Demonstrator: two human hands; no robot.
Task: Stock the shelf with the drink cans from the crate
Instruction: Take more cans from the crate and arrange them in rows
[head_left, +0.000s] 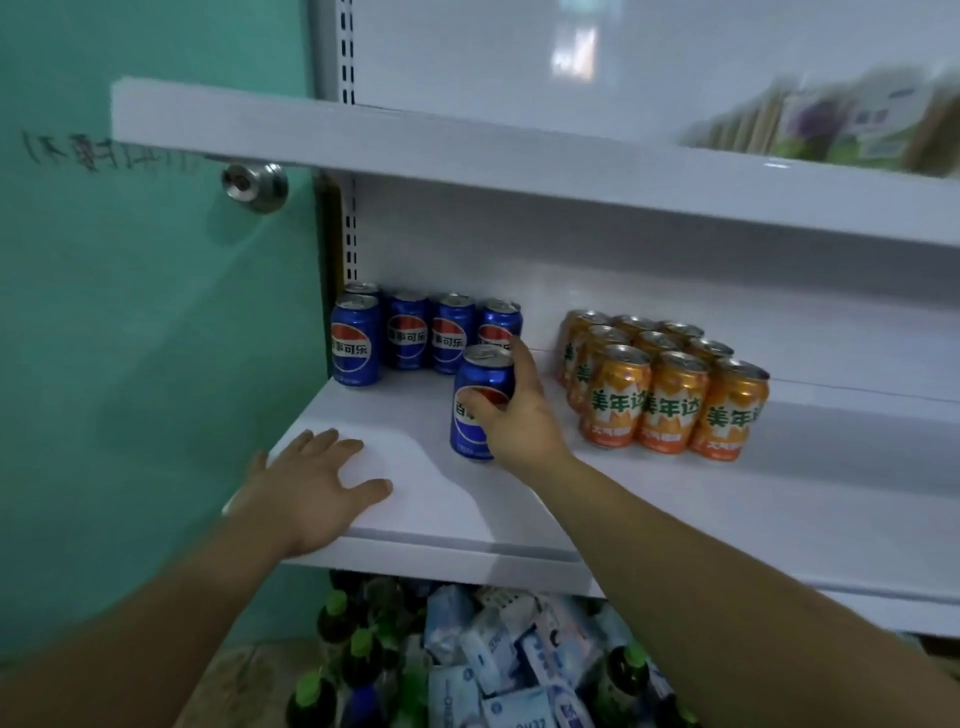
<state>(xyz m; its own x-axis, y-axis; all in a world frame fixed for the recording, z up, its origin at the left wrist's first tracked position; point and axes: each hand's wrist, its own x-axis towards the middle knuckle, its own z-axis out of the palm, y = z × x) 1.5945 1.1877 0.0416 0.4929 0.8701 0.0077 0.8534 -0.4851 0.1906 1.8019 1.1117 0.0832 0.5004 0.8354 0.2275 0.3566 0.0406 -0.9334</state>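
My right hand (519, 410) grips a blue cola can (480, 384) that stands upright on the white middle shelf (675, 499), just in front of the rightmost can of a row of several blue cola cans (410, 332) at the back left. A block of several orange soda cans (670, 395) stands to the right, apart from my hand. My left hand (311, 483) rests flat with spread fingers on the shelf's front left corner. No crate is in view.
A white upper shelf (467, 150) overhangs the cans, with blurred packages (852, 124) at its right end. Below the middle shelf lie green-capped bottles (358, 660) and white-blue packs (498, 654). A green wall with a metal knob (254, 184) is on the left.
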